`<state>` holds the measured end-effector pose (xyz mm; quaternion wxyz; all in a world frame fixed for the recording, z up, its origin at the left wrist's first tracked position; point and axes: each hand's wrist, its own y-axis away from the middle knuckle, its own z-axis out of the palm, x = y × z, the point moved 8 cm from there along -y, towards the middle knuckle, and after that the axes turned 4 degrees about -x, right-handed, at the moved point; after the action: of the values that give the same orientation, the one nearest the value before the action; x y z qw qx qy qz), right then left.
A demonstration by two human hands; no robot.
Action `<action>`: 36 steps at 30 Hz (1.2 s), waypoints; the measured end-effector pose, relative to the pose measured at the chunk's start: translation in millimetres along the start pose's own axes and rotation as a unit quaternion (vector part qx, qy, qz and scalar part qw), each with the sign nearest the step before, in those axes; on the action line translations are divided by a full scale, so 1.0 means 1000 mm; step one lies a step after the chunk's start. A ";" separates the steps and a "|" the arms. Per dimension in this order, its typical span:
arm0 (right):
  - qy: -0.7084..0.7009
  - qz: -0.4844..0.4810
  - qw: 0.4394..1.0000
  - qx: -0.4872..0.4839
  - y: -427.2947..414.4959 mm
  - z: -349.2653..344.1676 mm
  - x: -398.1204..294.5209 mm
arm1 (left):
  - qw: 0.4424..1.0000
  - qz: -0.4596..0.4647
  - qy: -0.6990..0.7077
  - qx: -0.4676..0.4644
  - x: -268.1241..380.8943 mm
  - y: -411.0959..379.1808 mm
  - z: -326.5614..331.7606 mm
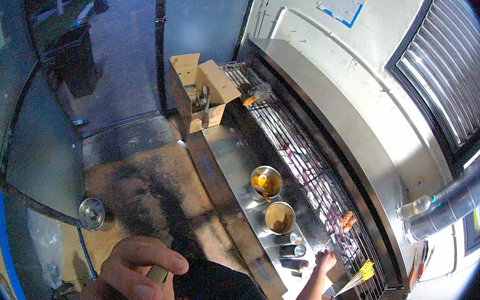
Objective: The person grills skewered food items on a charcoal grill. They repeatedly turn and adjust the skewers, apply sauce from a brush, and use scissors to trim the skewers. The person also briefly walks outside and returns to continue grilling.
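Observation:
Close to the camera, my left hand (137, 274) is curled around a pale, greenish handle (155, 276); the rest of that object is hidden. My right hand (326, 261) is at the front edge of a long charcoal grill (283, 141), pinching the thin stick end of skewered meat (347, 222). The reddish-brown meat rests on the grate over pale, glowing coals. Beside my right forearm, a bundle of sticks with yellow tips (361, 274) lies across the grill's near end.
On the steel ledge (240, 150) stand a pot of orange sauce (263, 181) with a utensil, a pot of brown contents (280, 217) and several small containers (294, 250). A cardboard box (217, 80) holds a wooden-handled tool (206, 113). An orange item (251, 100) lies on the far grate.

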<state>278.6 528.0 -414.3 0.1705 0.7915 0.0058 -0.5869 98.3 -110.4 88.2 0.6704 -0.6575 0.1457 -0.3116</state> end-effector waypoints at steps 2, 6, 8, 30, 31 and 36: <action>0.107 -0.052 0.993 0.028 0.005 -0.009 -0.013 | 0.999 0.036 -0.011 0.019 0.008 0.011 -0.006; 0.329 -0.175 0.923 0.096 0.032 -0.015 -0.042 | 0.996 -0.070 -0.008 -0.051 -0.002 0.021 -0.009; 0.343 -0.111 0.927 0.104 0.037 -0.014 -0.041 | 0.999 -0.039 0.003 -0.035 -0.003 0.007 -0.003; 0.063 -0.008 0.998 -0.001 0.002 -0.002 0.007 | 0.982 -0.152 0.107 -0.019 -0.042 0.024 0.021; 0.059 0.020 0.998 0.006 0.000 -0.003 0.011 | 0.970 -0.193 0.147 -0.015 -0.044 0.031 0.024; 0.090 0.011 0.996 0.006 0.001 -0.005 0.009 | 0.880 -0.291 0.372 -0.051 -0.055 0.071 0.028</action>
<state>286.4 526.8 -421.0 0.1709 0.8422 0.0086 -0.5112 89.2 -59.2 9.8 0.4112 -0.5389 0.2020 -0.7069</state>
